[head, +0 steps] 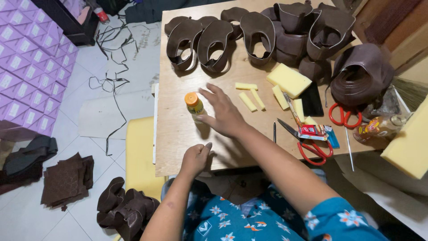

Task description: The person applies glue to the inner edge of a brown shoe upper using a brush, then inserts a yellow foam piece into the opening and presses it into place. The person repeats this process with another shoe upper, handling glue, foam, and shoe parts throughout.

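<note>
Orange-capped small clear bottle (194,107), upright, right hand (223,114) touching

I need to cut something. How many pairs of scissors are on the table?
2: one pair of red-handled scissors near the table's front edge, another red-handled pair right of the black pad. Clutter might hide others.

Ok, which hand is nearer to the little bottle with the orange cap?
The right hand. Its fingers reach the small bottle from the right, thumb at its base. The left hand is closed at the near table edge, apart from the bottle.
</note>
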`<action>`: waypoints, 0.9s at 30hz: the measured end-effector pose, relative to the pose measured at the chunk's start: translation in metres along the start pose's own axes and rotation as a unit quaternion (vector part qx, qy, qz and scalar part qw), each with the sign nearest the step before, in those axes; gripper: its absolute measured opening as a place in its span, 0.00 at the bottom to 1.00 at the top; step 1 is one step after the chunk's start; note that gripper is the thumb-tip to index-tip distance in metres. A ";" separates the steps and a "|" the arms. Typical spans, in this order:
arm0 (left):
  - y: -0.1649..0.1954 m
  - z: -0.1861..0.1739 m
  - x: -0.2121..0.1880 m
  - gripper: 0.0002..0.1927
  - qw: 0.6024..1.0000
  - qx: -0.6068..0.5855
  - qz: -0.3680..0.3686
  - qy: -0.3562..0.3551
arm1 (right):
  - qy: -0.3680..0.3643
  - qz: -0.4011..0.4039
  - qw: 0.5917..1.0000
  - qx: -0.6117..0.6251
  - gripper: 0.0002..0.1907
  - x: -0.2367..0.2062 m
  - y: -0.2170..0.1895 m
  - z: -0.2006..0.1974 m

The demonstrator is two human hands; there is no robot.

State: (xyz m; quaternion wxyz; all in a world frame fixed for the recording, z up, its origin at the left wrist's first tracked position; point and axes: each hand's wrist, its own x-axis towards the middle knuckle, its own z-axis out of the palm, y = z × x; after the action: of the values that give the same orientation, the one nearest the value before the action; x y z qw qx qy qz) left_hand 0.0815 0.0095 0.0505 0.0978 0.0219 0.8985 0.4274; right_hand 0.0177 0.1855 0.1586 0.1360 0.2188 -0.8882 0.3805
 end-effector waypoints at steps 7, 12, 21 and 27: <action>-0.012 0.008 0.013 0.24 1.000 0.016 0.021 0.007 | -0.039 -0.015 0.996 -0.077 0.31 0.034 0.000 0.028; 0.000 -0.006 0.012 0.28 0.998 -0.015 -0.053 -0.042 | 0.010 0.022 0.997 -0.069 0.22 -0.002 0.007 -0.022; 0.001 -0.012 0.009 0.27 0.991 -0.096 -0.071 -0.067 | 0.211 0.155 0.926 -0.271 0.24 -0.115 0.058 -0.221; -0.005 -0.007 0.013 0.26 0.989 -0.109 -0.076 -0.060 | 0.251 0.224 0.898 -0.285 0.25 -0.156 0.112 -0.253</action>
State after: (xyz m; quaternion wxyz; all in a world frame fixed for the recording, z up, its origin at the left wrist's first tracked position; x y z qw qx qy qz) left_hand 0.0678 0.0028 0.0487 0.1852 -0.0318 0.8383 0.5118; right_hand 0.1172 0.4849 0.1968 0.3218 -0.1368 -0.9206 0.1738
